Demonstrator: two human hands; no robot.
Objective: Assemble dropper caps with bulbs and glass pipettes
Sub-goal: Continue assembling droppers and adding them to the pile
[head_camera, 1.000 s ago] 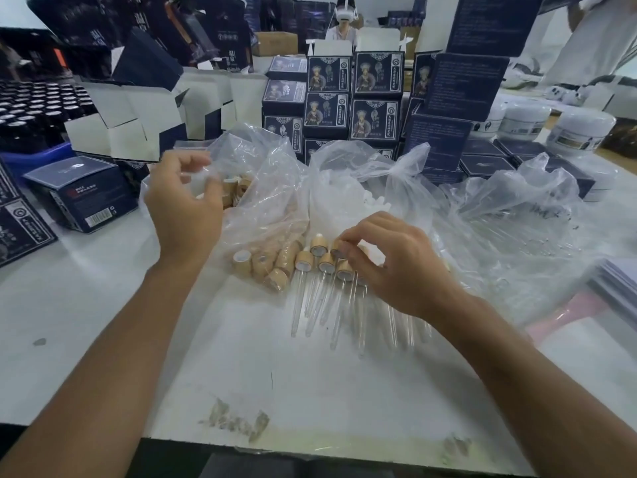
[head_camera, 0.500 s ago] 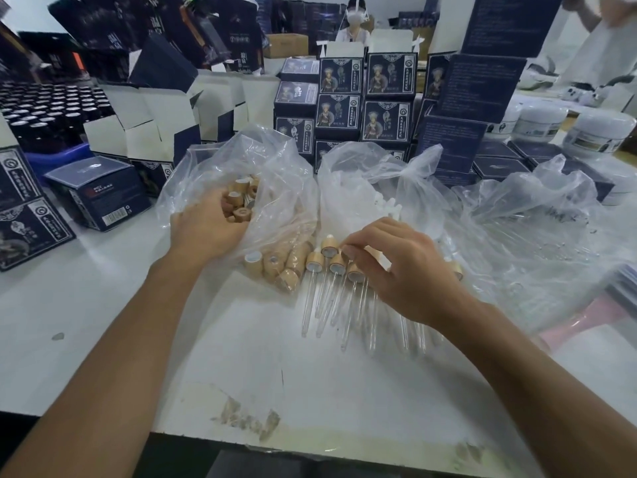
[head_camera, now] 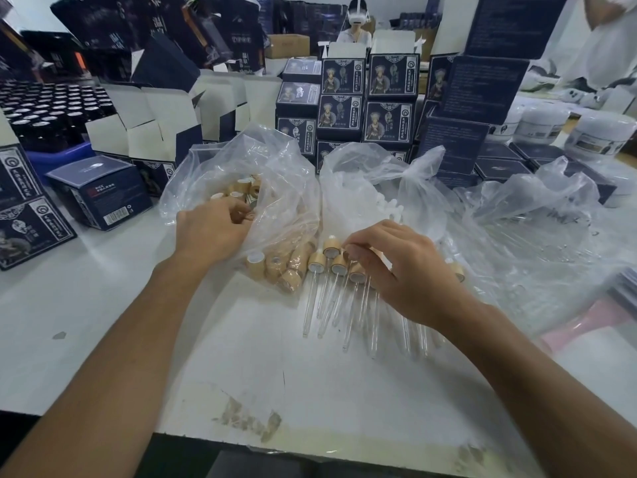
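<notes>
Head view: white desk [head_camera: 103, 305] w/ three clear plastic bags. Your left hand [head_camera: 210, 232] is inside the crinkled clear bag of wooden caps [head_camera: 275, 188], fingers curled among the tan wooden ring caps [head_camera: 243, 188]; can't tell if one's pinched. Right hand [head_camera: 400, 270], fingers curled, rests on the row of finished wood-capped glass droppers [head_camera: 331, 281]; grip unclear. Pull just one cap, w/o snagging plastic; don't lean on the glass.

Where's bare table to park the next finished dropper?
Bare table in front, between the forearms, below the finished droppers' pipette tips. More left of the cap bag, before the dark boxes. Crowded: behind, among the bags and stacked boxes.
</notes>
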